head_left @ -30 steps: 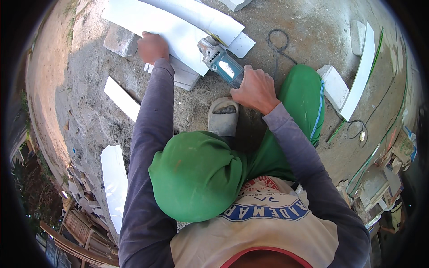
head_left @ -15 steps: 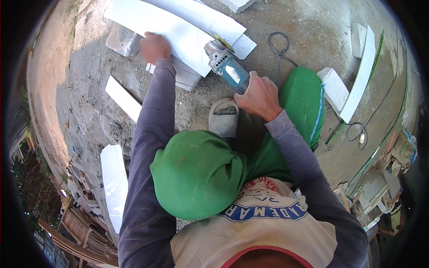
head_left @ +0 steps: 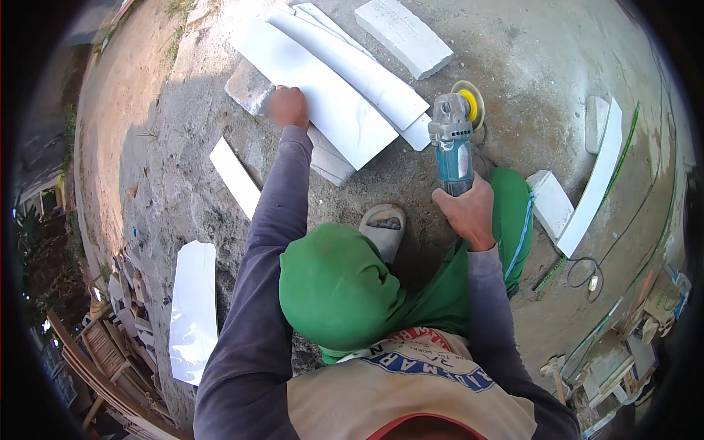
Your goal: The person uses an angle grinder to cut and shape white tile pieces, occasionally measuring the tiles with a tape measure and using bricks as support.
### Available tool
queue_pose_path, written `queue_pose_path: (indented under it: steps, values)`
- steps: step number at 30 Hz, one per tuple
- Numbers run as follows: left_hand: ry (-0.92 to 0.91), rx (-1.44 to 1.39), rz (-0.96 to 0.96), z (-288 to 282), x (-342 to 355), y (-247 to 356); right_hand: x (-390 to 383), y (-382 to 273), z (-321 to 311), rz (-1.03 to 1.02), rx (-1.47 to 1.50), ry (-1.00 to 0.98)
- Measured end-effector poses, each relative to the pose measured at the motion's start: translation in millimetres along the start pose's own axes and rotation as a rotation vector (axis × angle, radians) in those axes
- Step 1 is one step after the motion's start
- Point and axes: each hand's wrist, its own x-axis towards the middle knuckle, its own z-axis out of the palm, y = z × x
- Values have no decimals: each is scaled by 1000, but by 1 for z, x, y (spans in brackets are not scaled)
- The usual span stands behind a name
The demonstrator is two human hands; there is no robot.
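Note:
My right hand (head_left: 469, 213) is wrapped around the rear of a teal-and-grey angle grinder (head_left: 454, 150). The grinder's disc (head_left: 469, 105), with a yellow centre, faces right and stands apart from the tiles. At the left edge of a long white tile strip (head_left: 323, 84), my left hand (head_left: 287, 108) is closed on the rim; its fingers are partly blurred. More white tile pieces (head_left: 385, 81) lie beneath and beside that strip. A pale block (head_left: 330, 158) supports the strip's near end, and a rough block (head_left: 249, 86) sits by my left hand.
A pale slab (head_left: 405, 38) lies beyond the tiles. Narrow white offcuts (head_left: 236, 176) and a wider piece (head_left: 194, 312) rest to the left. On the right, a long strip (head_left: 598, 176) leans by a block (head_left: 550, 202), near a cable plug (head_left: 593, 283). My sandalled foot (head_left: 383, 229) is close by.
My right hand has moved the grinder rightward, away from the tile's end, and turned it more upright. My left hand stays at the tile's edge. The whole view has shifted.

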Motion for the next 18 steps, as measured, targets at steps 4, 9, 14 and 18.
queue_pose_path:
  steps: [4,9,14,18]
  values:
    - [-282,933,779,-58,69,-21,-10,-19,6,-30,125,-22]
    - [-248,-302,-239,-69,64,53,-10,-19,-1,-72,89,14]
    - [-372,384,371,-117,164,32,-22,-44,8,-145,183,-24]
    - [-491,310,208,-106,164,30,-17,-36,9,-180,141,1]
